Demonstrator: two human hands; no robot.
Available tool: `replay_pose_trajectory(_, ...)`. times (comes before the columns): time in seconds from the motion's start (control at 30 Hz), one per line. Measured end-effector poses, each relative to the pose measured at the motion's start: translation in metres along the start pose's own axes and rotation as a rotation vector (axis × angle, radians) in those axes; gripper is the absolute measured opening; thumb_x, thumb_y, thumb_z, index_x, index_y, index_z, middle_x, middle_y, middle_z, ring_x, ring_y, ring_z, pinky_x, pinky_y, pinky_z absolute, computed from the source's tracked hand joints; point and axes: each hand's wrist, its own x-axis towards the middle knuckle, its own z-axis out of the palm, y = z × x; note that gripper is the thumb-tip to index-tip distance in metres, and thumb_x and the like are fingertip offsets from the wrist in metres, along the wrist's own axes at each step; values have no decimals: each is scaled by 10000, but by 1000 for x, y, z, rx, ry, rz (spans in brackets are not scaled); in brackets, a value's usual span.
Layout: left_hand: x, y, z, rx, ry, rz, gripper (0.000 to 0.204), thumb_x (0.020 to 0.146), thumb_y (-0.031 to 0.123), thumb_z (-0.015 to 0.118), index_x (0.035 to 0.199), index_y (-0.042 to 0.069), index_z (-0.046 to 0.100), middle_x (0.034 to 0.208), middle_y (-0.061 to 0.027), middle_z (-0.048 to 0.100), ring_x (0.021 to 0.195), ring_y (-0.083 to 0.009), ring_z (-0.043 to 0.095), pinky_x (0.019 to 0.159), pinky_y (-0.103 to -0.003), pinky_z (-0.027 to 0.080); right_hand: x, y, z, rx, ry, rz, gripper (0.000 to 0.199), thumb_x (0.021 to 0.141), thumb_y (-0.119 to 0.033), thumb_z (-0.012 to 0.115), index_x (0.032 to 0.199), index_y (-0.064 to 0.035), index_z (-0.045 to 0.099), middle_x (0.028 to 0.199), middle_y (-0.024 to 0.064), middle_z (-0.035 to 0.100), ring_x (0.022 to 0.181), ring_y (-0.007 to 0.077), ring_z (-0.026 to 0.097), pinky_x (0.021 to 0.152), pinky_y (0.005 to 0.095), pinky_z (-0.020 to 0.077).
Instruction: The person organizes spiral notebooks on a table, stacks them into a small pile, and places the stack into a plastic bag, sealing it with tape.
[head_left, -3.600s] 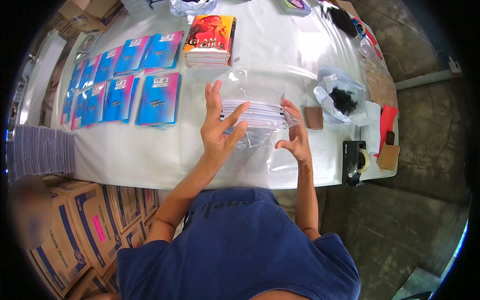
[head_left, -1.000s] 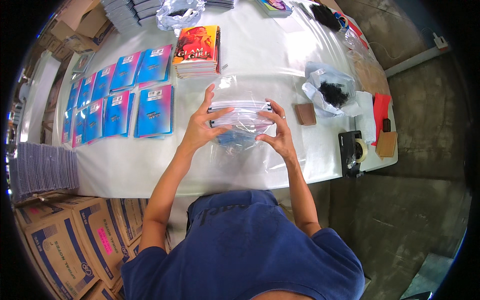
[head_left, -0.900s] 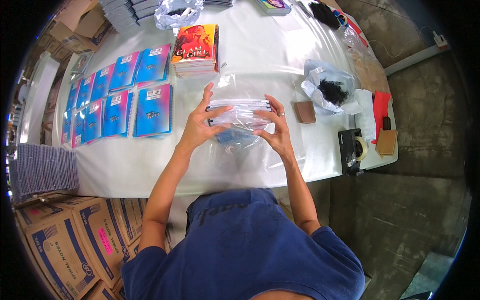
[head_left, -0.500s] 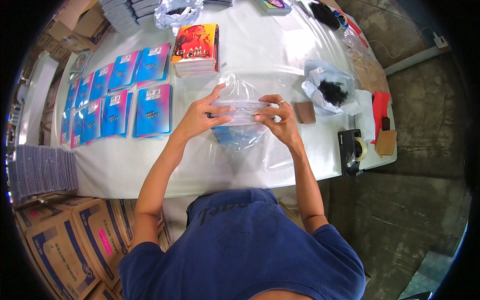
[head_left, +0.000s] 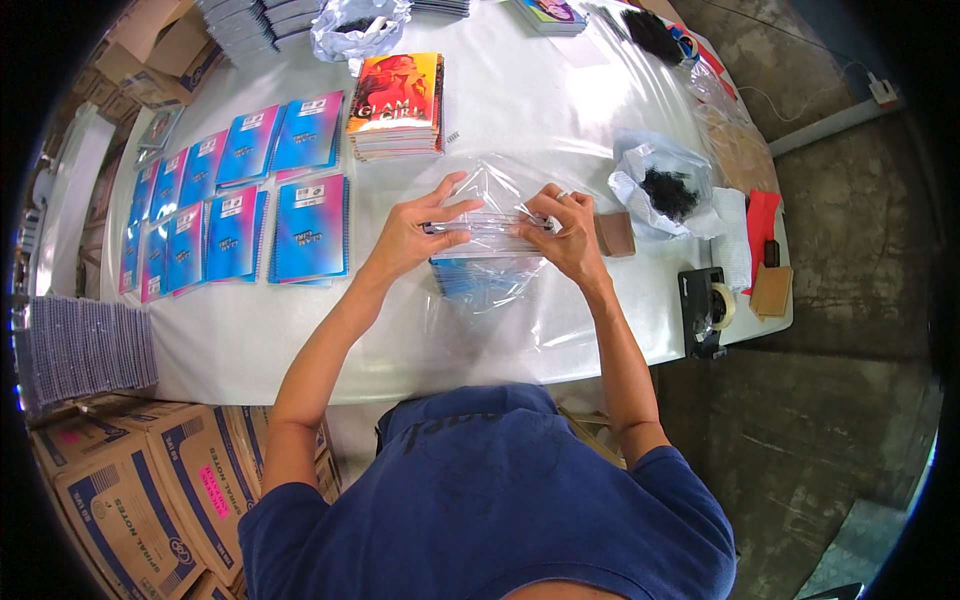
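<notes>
Frame centre, near table edge: clear plastic bag (head_left: 492,262) holding blue notebook stack (head_left: 480,275), long axis left-right.

Left hand (head_left: 412,237) at bag's left end, fingers curled, pinching top edge. Right hand (head_left: 565,232) at right end, same pinch. Both equally near, bag between them.

Farther, upper centre: orange-cover book stack (head_left: 396,104). Upper left: blue notebooks in rows (head_left: 240,205).

The single view comes from a camera worn on the person's head, looking steeply down over the blue shirt (head_left: 490,500) onto the white table (head_left: 540,100) close in front. Its wide lens bends the table edges and takes in the cardboard boxes (head_left: 130,490) lower left and the concrete floor (head_left: 850,330) at right.
</notes>
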Motion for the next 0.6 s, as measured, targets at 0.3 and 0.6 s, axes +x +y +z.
replay_pose_trajectory(0.3, 9, -10, -1, -454, -4, -478, 671, 703, 166, 791, 1307, 28, 535, 1274, -137, 560, 1174, -202, 517, 991, -304, 386, 13, 16, 0, 658, -237, 465, 247, 620, -129, 834, 767, -12, 673, 783, -12, 542, 743, 125, 491, 641, 266, 367)
replay_pose_trajectory(0.6, 20, -4, -13, -510, -265, -662, 604, 751, 237, 769, 1281, 30, 564, 1104, -69, 651, 984, -126, 578, 900, -262, 400, 8, 15, 10, 838, -146, 496, 185, 675, -99, 802, 816, -39, 699, 801, -31, 556, 761, 107, 540, 689, 236, 385)
